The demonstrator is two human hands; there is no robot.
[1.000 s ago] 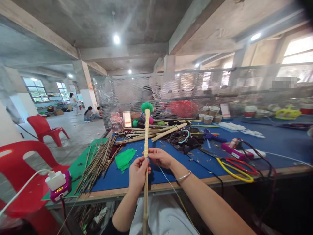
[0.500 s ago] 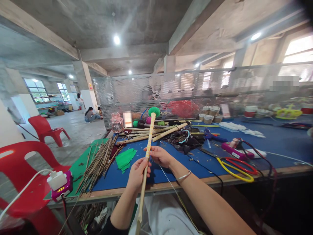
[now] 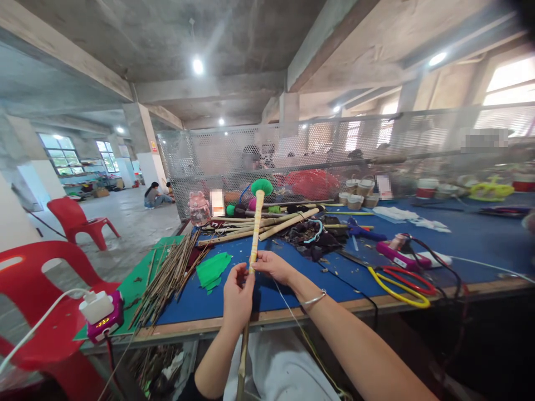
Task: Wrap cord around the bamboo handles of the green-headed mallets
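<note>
A pale stick [image 3: 258, 220] with a yellowish wrapping on its upper part stands tilted in front of me, a round green head [image 3: 262, 187] at its top. My left hand [image 3: 237, 295] is closed around it, fingers curled, and hides part of the shaft. Just above, my right hand [image 3: 271, 266] pinches the wrapped part with thumb and fingertips. The stick's bare lower end [image 3: 242, 362] runs down past my left wrist towards my lap. From near my right hand a thin pale strand [image 3: 292, 312] hangs over the table edge.
On the blue table [image 3: 184, 303] lie thin twigs [image 3: 171, 278], a green cloth piece [image 3: 214, 271], thicker sticks [image 3: 288, 224], black scraps [image 3: 313, 236] and yellow-and-red-handled scissors [image 3: 401, 292]. A perforated screen [image 3: 225, 150] stands behind. Red chairs [image 3: 45, 312] and a purple power strip [image 3: 102, 317] are left.
My left hand has turned about the stick, its back now facing me more and its fingers more curled. The stick remains in both hands. A standing person in the background is no longer visible.
</note>
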